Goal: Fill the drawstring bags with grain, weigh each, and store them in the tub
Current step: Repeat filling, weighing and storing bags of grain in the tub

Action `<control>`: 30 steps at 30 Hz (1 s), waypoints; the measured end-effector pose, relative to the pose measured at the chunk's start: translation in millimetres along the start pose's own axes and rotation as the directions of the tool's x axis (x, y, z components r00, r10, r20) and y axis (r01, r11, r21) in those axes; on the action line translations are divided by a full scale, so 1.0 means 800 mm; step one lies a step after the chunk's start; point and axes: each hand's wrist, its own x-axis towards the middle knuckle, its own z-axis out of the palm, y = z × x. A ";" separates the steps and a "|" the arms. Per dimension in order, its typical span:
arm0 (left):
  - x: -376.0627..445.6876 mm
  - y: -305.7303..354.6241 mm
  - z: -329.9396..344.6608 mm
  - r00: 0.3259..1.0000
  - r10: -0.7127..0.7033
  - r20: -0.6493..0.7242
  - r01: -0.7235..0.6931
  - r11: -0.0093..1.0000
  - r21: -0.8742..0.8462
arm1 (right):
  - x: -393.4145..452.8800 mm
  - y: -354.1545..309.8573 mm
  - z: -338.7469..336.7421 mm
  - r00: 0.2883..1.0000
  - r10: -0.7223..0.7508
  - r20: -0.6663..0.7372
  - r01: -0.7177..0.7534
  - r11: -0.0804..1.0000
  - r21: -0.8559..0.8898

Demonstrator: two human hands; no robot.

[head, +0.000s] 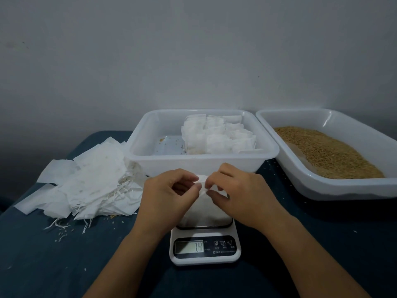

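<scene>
Covering the whole work surface is a dark blue cloth (322,254), and behind it rises a plain grey wall (193,50) — nothing else of the room shows. Taking the digital kitchen scale (205,248) as the landmark: it sits at the near middle of the cloth, its display reading 7.4. On its platform rests a white drawstring bag (203,211), and both hands meet above it. The left hand (165,194) and the right hand (240,194) each pinch the bag's top edge between curled fingertips, thumbs nearly touching.

Just behind the scale, its near wall almost over the platform, stands the translucent white tub (163,125); filled bags (217,136) are packed upright in its right half, while the left half of its floor shows bare with a few stray grains. Right of the scale and farther back lies a second white tub, whose rim (322,186) runs out of view at the right, holding loose brown grain (326,151). Left of the scale spreads a loose heap of empty bags (86,181), strings trailing toward the near edge — scattered grains lie beside them. Bare cloth stretches near-left and near-right of the scale, beneath the forearms.
</scene>
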 end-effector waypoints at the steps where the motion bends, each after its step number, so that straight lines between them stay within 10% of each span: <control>1: 0.000 0.000 0.000 1.000 -0.020 -0.004 0.020 1.000 -0.014 | 0.000 0.001 0.000 1.000 0.018 -0.007 -0.019 1.000 -0.016; 15: 0.001 0.010 0.001 0.990 -0.129 -0.063 0.124 0.990 -0.074 | 0.001 -0.009 0.005 0.981 -0.190 -0.048 0.192 0.980 0.047; 23: 0.007 0.014 -0.005 0.993 -0.104 0.061 0.118 0.939 -0.323 | 0.002 -0.003 -0.004 0.991 -0.081 0.106 0.050 0.961 0.273; 26: 0.015 0.018 -0.016 0.939 -0.125 0.320 0.253 0.882 -0.397 | 0.004 0.003 -0.012 0.986 0.020 0.165 -0.088 0.903 0.420; 30: 0.042 0.038 -0.019 0.692 -0.056 0.720 0.319 0.918 -0.236 | 0.007 0.009 -0.033 0.981 0.060 0.182 -0.152 0.826 0.544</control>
